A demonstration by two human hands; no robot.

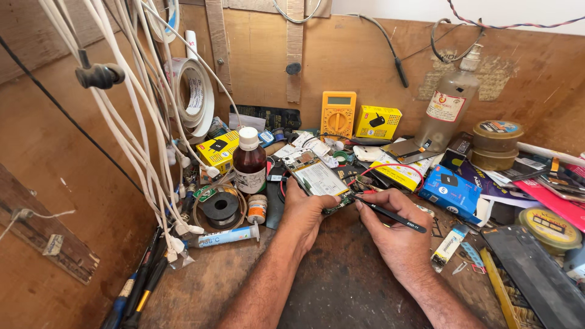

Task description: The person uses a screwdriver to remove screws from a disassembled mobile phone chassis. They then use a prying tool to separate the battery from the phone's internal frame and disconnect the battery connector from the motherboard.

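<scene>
An opened phone (317, 176) with its back off lies tilted on the cluttered bench, battery and board showing. My left hand (304, 213) grips its lower end from underneath, thumb on the edge. In my right hand (393, 228) is a pair of black tweezers (390, 214). Their tip touches the phone's lower right corner near the board.
A brown bottle (250, 161) with a white cap, a solder reel (220, 207) and a syringe tube (228, 235) sit left. A yellow multimeter (338, 114), yellow boxes, a blue box (450, 192) and a spray bottle (448, 106) crowd the back. White cables (140, 122) hang left.
</scene>
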